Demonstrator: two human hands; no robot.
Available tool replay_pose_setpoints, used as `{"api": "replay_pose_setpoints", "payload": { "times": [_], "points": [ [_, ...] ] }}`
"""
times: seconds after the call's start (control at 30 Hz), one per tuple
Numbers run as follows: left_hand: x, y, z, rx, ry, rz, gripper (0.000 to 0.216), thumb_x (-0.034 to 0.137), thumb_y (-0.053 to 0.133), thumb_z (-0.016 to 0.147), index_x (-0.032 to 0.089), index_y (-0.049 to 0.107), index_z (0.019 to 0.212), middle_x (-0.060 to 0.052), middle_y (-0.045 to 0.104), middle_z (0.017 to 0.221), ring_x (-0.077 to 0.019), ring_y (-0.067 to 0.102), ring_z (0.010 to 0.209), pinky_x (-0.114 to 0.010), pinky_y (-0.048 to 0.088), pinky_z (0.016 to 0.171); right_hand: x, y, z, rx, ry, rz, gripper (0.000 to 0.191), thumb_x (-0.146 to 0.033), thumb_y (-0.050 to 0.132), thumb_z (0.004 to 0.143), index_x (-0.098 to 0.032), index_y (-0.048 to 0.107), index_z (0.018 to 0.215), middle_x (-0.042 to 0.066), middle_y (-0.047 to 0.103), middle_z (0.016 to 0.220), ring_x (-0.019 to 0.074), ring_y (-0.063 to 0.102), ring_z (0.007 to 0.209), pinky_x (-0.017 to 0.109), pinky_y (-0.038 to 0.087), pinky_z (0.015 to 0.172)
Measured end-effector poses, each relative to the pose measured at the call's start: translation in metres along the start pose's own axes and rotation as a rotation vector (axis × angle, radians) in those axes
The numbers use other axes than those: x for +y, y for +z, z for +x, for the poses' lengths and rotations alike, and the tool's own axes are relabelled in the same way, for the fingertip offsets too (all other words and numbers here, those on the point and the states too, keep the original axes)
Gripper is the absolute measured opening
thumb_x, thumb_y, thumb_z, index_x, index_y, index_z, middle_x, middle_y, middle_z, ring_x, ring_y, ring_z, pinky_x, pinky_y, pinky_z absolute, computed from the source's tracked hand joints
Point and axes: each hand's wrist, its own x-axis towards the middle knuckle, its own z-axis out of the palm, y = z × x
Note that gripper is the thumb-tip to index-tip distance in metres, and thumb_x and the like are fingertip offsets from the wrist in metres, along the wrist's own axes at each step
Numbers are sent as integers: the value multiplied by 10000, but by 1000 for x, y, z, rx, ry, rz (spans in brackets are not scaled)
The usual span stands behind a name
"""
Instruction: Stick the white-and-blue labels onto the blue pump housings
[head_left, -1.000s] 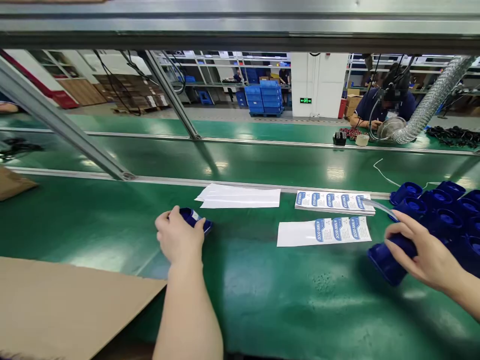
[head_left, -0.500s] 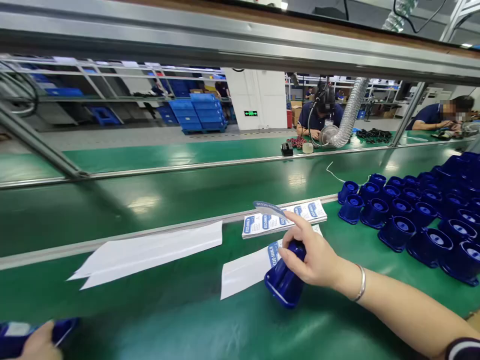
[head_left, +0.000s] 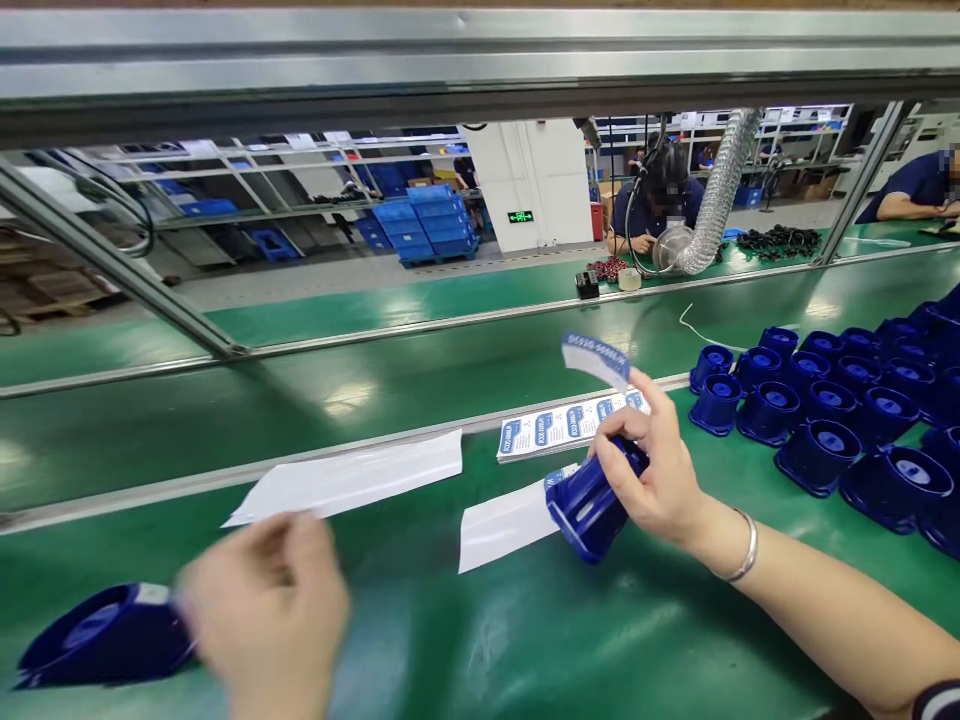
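I see the green bench [head_left: 480, 640]; far beyond, stacked blue crates [head_left: 427, 225], contents indistinct. Blue housings [head_left: 817, 455] crowd the bench's right. My left hand [head_left: 270, 605], blurred, curled, is by a lone housing [head_left: 124, 645]; I can't tell whether it holds anything. My right hand [head_left: 660, 470] grips a tilted housing [head_left: 589, 510] near a label strip [head_left: 499, 525], a curved label [head_left: 596, 358] at its fingertip.

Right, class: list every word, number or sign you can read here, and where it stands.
"DC…-500…": raised label at the right hand; other characters too blurred.
Label stack: print too small.
Label sheet: print partly hidden, unreadable.
Green wall sign: arrows and pictogram, no readable words.
Pale patch on left blue part: blurred.
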Motion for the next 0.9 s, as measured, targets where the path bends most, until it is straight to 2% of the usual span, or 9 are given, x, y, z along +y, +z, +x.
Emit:
{"api": "replay_pose_setpoints", "payload": {
  "times": [0.07, 0.13, 0.2, 0.33, 0.47, 0.53, 0.63, 0.77, 0.9],
  "points": [
    [28, 13, -33, -676, 37, -308, 482, 658, 532, 875, 215, 714, 936, -117, 730, 941, -330, 668, 917, -468, 501, 874, -1, 0, 2, 87, -34, -7, 688, -218, 534, 985, -282, 141, 1547, 42, 578, 989, 201, 624, 858, 412, 555, 833],
    [55, 27, -70, -1351, 2, -658, 554, 676, 630, 831, 221, 710, 1137, -149, 741, 1081, -332, 684, 1000, -455, 516, 905, -1, 0, 2, 138, -73, -26, 698, -212, 530, 982, -311, 121, 1538, 65, 540, 1076, 198, 628, 851, 422, 571, 810],
    [79, 39, -100, -1541, -146, -1032, 743, 711, 693, 757, 242, 619, 1328, -162, 645, 1334, -353, 632, 1182, -474, 481, 1013, 0, 0, 0, 148, -113, -55, 705, -206, 526, 971, -324, 105, 1524, 85, 514, 1134, 204, 635, 852, 442, 584, 792],
    [108, 53, -113, -1416, -713, -1560, 899, 848, 539, 736, 140, 653, 1277, -175, 643, 1325, -311, 608, 1226, -420, 448, 1092, 11, -2, -10, 105, -257, -179, 720, -213, 625, 901, -338, 197, 1466, 111, 546, 1145, 280, 628, 953, 531, 567, 804],
    [119, 57, -98, -1135, -1100, -1724, 516, 603, 628, 894, 160, 696, 1149, -60, 747, 1047, -138, 696, 840, -256, 567, 839, 24, -1, -21, -22, -509, -297, 684, -193, 691, 839, -412, 338, 1382, 92, 571, 1191, 288, 627, 969, 514, 550, 774],
    [118, 61, -93, -1032, -1147, -1664, 311, 392, 691, 916, 180, 689, 1144, -26, 757, 984, -116, 687, 756, -221, 573, 716, 23, 2, -24, -97, -535, -304, 662, -207, 707, 831, -442, 369, 1349, 75, 560, 1220, 273, 624, 983, 492, 553, 782],
    [106, 70, -85, -967, -1151, -1543, 328, 231, 711, 884, 165, 659, 1201, -54, 766, 1009, -167, 717, 852, -264, 597, 781, 10, 8, -19, -79, -364, -186, 738, -243, 746, 834, -417, 317, 1408, 97, 517, 1284, 296, 575, 1130, 534, 537, 908],
    [78, 80, -67, -890, -1070, -1529, 445, 248, 707, 888, 154, 584, 1305, -108, 759, 1092, -252, 712, 1017, -457, 580, 951, -12, 5, -2, 25, 2, 121, 459, -291, 719, 891, -327, 460, 1269, 111, 435, 1380, 303, 527, 1244, 558, 481, 1029],
    [53, 80, -54, -879, -987, -1517, 464, 300, 733, 871, 156, 593, 1289, -121, 762, 1061, -268, 707, 1042, -459, 606, 896, -15, -1, 4, 19, 302, 321, 196, -266, 728, 911, -259, 544, 980, 47, 582, 1095, 204, 609, 999, 381, 559, 883]
  ]
}}
